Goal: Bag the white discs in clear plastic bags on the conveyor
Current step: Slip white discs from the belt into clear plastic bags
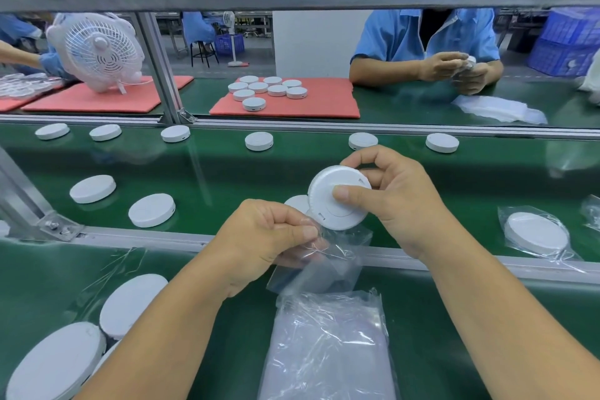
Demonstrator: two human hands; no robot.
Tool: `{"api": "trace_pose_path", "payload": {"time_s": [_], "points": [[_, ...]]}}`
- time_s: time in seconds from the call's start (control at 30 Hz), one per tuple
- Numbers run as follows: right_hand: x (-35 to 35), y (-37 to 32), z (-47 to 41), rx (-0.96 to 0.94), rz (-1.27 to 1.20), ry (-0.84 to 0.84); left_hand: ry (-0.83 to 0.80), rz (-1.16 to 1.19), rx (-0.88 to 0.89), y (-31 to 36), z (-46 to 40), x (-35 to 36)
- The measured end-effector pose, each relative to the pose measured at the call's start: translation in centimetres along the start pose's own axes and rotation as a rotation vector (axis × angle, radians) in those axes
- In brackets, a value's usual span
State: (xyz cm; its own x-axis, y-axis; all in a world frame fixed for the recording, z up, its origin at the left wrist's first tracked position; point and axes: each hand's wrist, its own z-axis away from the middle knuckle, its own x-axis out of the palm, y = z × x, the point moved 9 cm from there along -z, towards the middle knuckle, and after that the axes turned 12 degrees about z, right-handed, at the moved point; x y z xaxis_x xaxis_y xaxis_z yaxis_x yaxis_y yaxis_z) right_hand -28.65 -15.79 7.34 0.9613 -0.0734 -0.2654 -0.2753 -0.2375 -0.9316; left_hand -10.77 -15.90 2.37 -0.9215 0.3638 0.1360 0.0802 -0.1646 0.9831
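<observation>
My right hand (396, 195) grips a white disc (328, 204) by its rim and face, tilted, just above the mouth of a clear plastic bag (328, 263). My left hand (269, 237) pinches the bag's upper edge, holding it over the near rail. A stack of clear bags (328, 351) lies on the green bench below my hands. Loose discs sit on the green conveyor (227, 178), among them one (152, 210) at left. A bagged disc (535, 234) lies on the belt at right.
Several white discs (130, 305) rest at the lower left of my bench. Across the belt a person in a blue shirt (428, 39) handles a disc beside a red mat (292, 107) carrying more discs. A white fan (97, 49) stands at far left.
</observation>
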Motion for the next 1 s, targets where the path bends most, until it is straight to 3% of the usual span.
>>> {"api": "trace_pose_path", "payload": {"time_s": [0.4, 0.57, 0.73, 0.77, 0.83, 0.93, 1.0], "points": [[-0.1, 0.0, 0.0, -0.037, 0.035, 0.023, 0.078, 0.091, 0.055, 0.2, -0.1, -0.4], [0.0, 0.6, 0.1, 0.002, 0.054, 0.059, -0.019, 0.312, 0.03, -0.1, -0.1, 1.1], [3.2, 1.3, 0.7, -0.011, 0.296, -0.245, 0.254, 0.392, -0.028, -1.5, -0.6, -0.7], [3.1, 1.7, 0.5, -0.02, 0.345, -0.237, 0.27, 0.382, -0.035, -1.7, -0.6, -0.7], [0.4, 2.6, -0.5, -0.007, 0.394, -0.051, 0.253, 0.237, -0.024, -1.6, -0.6, -0.5], [-7.8, 6.4, -0.6, 0.214, 0.46, 0.348, 0.09, -0.551, -0.082, -1.9, -0.2, 0.5], [-13.5, 9.5, 0.9, 0.407, 0.602, 0.518, -0.098, -0.837, -0.213, -3.7, 0.5, 1.9]]}}
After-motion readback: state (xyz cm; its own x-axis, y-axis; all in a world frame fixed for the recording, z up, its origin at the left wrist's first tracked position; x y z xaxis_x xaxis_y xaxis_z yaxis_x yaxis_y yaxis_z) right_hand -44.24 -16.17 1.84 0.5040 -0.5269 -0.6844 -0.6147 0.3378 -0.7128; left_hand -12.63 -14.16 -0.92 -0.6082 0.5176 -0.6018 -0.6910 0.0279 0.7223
